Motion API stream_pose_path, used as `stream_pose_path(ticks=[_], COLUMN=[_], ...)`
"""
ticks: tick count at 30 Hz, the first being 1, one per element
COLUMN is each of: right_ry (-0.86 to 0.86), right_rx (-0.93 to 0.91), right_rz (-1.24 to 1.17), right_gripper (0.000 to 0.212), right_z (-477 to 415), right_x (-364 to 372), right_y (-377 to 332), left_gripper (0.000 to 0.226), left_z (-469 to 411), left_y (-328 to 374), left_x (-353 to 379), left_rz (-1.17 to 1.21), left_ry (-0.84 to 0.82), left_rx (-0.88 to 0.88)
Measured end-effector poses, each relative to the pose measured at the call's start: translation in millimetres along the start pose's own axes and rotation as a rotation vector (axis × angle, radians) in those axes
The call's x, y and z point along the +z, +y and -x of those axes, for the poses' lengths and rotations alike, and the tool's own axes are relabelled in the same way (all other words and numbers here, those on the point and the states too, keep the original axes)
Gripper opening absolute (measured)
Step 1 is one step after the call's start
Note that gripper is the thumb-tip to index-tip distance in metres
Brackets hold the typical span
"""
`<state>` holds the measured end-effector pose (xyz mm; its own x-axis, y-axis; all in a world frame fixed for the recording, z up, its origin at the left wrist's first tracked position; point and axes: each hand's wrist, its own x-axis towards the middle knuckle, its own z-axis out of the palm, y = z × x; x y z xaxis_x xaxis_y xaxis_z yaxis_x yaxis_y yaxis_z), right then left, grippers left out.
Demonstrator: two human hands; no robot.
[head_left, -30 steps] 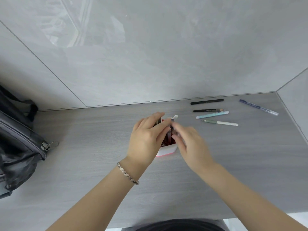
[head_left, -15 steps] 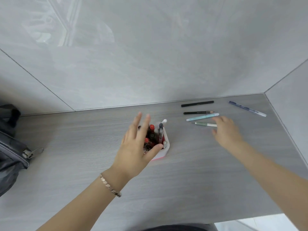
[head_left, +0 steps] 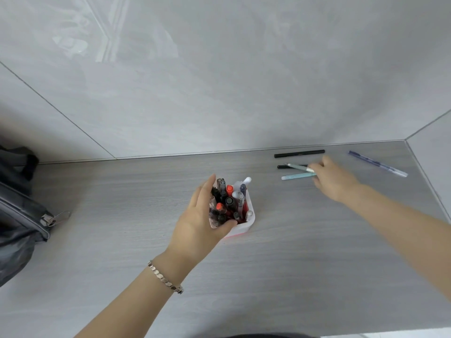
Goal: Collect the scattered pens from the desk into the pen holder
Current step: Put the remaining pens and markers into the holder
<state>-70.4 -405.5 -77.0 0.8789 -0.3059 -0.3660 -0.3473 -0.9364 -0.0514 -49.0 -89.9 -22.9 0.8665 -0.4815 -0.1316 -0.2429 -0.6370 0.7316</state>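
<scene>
My right hand (head_left: 334, 179) has swung out from the pen holder (head_left: 247, 222) and now pinches the green pen (head_left: 299, 167), apparently lifted off the desk (head_left: 292, 252). My left hand (head_left: 200, 220) cups the pen holder at mid-desk; four other pens (head_left: 299, 153) remain loose.

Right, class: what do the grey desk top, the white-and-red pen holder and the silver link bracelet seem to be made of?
Grey desk top: likely wood-look laminate, matt, with straight, printed-looking grain.
White-and-red pen holder: probably plastic, with smooth, slightly glossy thin walls.
Silver link bracelet: apparently metal, since its faceted links glint.
</scene>
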Motion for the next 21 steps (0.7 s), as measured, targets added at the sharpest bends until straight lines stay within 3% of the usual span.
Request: stream_pose_path(ticks=[5,11,14,17,21], right_ry=[0.001,0.084,-0.062,-0.201,-0.338], right_rx=[-0.068,-0.128,-0.125,-0.115,-0.134], right_rz=[0.037,-0.470,-0.651,-0.578,-0.370], right_gripper=[0.030,0.009,0.010,0.009,0.033], right_z=[18,83,116,134,136], right_x=[3,-37,-69,-90,-100], right_y=[-7,-34,-43,-55,-88], left_gripper=[0.085,0.053,0.049,0.042,0.039], left_z=[-5,-14,-14,-14,-15], left_y=[9,13,12,13,11], left_x=[2,7,9,8,7], left_rz=[-0.039,0.019,0.035,0.034,0.031], left_ry=[0.012,0.064,0.080,0.070,0.038], left_rx=[0.160,0.107,0.099,0.101,0.123])
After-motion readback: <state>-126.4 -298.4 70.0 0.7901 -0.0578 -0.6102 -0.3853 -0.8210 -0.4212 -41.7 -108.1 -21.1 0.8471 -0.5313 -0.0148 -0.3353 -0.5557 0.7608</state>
